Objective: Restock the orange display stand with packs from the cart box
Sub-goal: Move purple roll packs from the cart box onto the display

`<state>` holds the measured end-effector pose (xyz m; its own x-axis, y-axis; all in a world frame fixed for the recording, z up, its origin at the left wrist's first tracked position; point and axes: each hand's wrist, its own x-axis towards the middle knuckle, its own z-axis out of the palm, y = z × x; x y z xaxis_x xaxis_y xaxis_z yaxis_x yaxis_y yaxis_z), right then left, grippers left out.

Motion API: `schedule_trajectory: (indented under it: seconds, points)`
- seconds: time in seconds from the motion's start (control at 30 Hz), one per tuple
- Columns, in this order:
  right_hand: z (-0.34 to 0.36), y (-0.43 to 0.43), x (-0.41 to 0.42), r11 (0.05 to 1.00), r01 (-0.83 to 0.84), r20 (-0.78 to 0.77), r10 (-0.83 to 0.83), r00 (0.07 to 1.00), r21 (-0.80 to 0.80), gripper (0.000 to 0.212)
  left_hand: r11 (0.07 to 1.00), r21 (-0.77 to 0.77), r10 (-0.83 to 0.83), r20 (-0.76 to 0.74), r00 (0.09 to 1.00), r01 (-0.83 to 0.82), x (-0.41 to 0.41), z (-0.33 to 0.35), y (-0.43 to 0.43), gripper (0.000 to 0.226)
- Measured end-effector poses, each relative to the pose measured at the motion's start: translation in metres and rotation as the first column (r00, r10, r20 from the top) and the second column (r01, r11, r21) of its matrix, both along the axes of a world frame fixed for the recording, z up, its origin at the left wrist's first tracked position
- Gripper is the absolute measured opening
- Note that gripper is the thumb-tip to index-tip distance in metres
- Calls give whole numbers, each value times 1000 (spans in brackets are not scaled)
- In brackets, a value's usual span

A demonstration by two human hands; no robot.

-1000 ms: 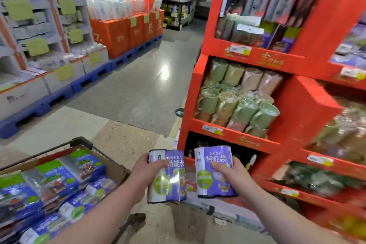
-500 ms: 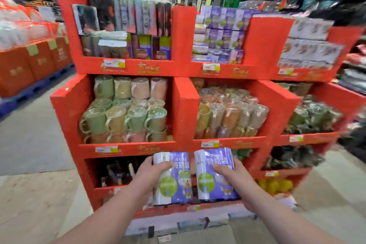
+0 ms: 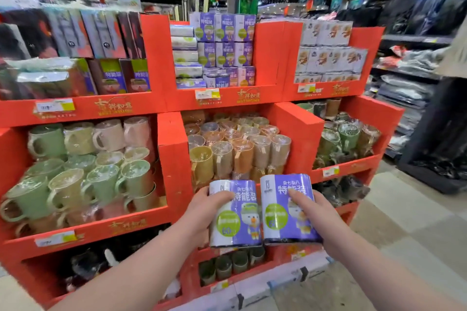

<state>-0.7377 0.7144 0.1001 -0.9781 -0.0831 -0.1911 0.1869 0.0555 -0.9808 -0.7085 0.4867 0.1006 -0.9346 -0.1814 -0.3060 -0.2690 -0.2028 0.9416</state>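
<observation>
You hold two packs upright and side by side in front of the orange display stand [image 3: 174, 159], one in each hand. Your left hand [image 3: 204, 212] grips the left pack [image 3: 240, 219] from its left side, with the thumb laid across the upper front; the other fingers are hidden behind it. Your right hand [image 3: 321, 217] grips the right pack [image 3: 283, 209] from its right side, with one finger stretched over the front just under the printed characters and the rest curled round the edge. The two packs sit just beside each other, the right one slightly higher. Both are purple and white, with a round green patch and a cartoon figure on the front.

They hang in the air before the front lip of the middle shelf, just below the wrapped cups [image 3: 240, 149] in the centre bay, and rest on no shelf. Matching purple packs [image 3: 225, 50] stand stacked in the top centre bay, above a price label [image 3: 207, 94] on the shelf lip. Green and pale mugs [image 3: 83, 171] fill the middle-shelf bay to the left. White packs with brown print [image 3: 331, 55] fill the top bay to the right. A row of dark cups [image 3: 232, 264] stands on the bottom shelf, right under the packs you hold. The tiled floor [image 3: 404, 222] shows to your right
</observation>
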Motion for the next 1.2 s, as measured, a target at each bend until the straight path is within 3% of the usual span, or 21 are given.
schedule_trajectory:
  seconds: [0.2,0.37,0.57,0.67,1.0,1.2]
  points:
    - [31,14,-56,998,55,-99,-52,994,30,27,996,19,-85,-57,995,87,-76,14,15,29]
    - [59,3,-136,987,128,-163,-110,981,102,38,990,61,-116,-121,986,124,-153,38,9,28]
    - [102,-43,-236,986,73,-257,-32,966,152,25,996,49,-69,-207,976,81,-236,73,-41,25]
    - [116,-68,-274,992,34,-273,2,962,125,17,998,49,-27,-248,968,41,-269,80,-66,27]
    - [158,-129,-388,985,-38,-363,98,927,170,27,988,82,153,-296,943,-134,-322,97,-117,30]
    - [178,-146,-467,977,55,-518,60,854,206,16,960,101,282,-328,902,-263,-328,106,-143,22]
